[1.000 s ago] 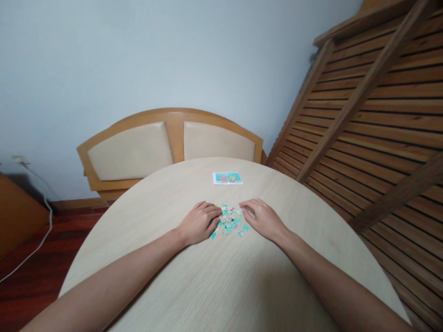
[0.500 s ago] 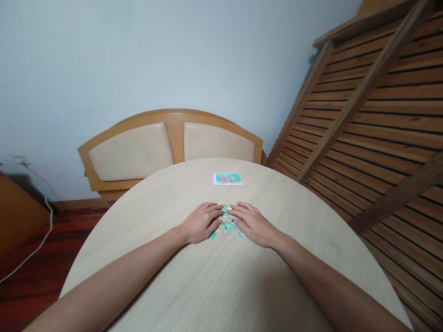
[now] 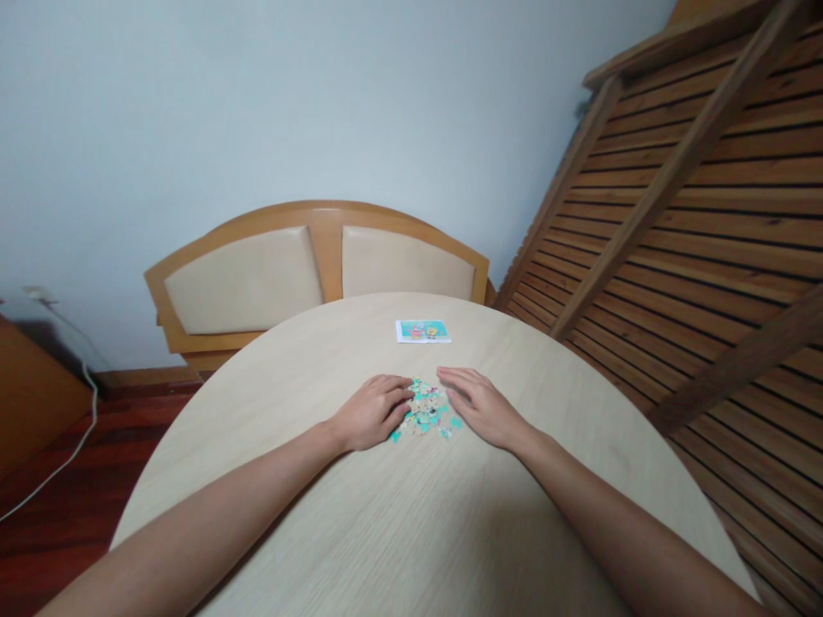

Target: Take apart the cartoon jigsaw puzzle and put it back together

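Observation:
A loose pile of small jigsaw puzzle pieces (image 3: 425,411), turquoise, beige and white with a few pink bits, lies in the middle of the round table (image 3: 309,531). My left hand (image 3: 375,411) rests along the pile's left side, fingers stretched out and touching the pieces at its edge. On the other side, my right hand (image 3: 483,406) is open, its fingers extended beside the upper right of the pile. Neither hand is closed around a piece. Beyond the pile lies a picture card (image 3: 423,332) with two cartoon figures on turquoise.
Behind the table stands a wooden headboard (image 3: 333,257) with cream panels, against a pale wall (image 3: 289,103). A slatted wooden frame (image 3: 694,197) leans on the right. At the left, a white cable (image 3: 94,420) runs down to the dark red floor (image 3: 129,446).
My right hand has moved a little right, away from the pile, uncovering more pieces. The left hand has stayed nearly in place. The pile looks slightly more spread out.

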{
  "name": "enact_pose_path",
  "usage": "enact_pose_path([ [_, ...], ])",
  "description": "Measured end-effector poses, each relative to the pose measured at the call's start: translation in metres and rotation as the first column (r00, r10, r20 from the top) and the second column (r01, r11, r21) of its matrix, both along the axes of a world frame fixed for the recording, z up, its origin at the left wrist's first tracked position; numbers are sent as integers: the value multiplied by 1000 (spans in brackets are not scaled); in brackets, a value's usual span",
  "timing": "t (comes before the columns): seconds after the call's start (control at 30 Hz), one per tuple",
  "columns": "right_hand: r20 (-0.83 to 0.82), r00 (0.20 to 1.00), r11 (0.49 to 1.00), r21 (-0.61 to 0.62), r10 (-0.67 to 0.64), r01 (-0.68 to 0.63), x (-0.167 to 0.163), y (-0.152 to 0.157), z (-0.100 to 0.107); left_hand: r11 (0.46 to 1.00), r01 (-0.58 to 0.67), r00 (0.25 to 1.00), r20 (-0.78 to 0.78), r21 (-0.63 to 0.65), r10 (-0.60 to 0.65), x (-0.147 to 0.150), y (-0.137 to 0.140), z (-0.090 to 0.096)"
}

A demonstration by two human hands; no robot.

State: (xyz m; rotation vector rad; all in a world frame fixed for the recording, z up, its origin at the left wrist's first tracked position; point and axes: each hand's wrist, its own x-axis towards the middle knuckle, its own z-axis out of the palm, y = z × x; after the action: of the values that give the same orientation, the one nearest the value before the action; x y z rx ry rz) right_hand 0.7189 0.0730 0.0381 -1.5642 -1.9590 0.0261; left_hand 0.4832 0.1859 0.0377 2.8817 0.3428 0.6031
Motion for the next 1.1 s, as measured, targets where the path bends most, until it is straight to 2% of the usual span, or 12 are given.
enact_pose_path([
  [0.1, 118, 991, 997, -45, -58, 63, 7, -1, -3, 1000, -2, 1000, -31, 23, 3, 0, 0, 0],
  [0.2, 182, 982, 991, -112, -53, 74, 9, -2, -7, 1000, -8, 999, -52, 26, 10, 0, 1, 0],
  [0.4, 138, 990, 989, -144, -21, 41, 5, -4, -5, 1000, -17, 999, -50, 20, 18, 0, 0, -1],
  [0.6, 126, 986, 977, -197, 112, -85, -8, -7, 2, 999, -39, 999, -31, -12, 39, 2, 0, -3],
  [0.8, 108, 988, 981, -172, 113, -93, -8, -8, 2, 999, -43, 999, -5, -16, 43, 2, -1, 0],
  [1.1, 170, 974, 980, -152, 153, -128, -7, -10, 6, 1000, -18, 1000, -17, 8, 18, 1, -1, 2],
])
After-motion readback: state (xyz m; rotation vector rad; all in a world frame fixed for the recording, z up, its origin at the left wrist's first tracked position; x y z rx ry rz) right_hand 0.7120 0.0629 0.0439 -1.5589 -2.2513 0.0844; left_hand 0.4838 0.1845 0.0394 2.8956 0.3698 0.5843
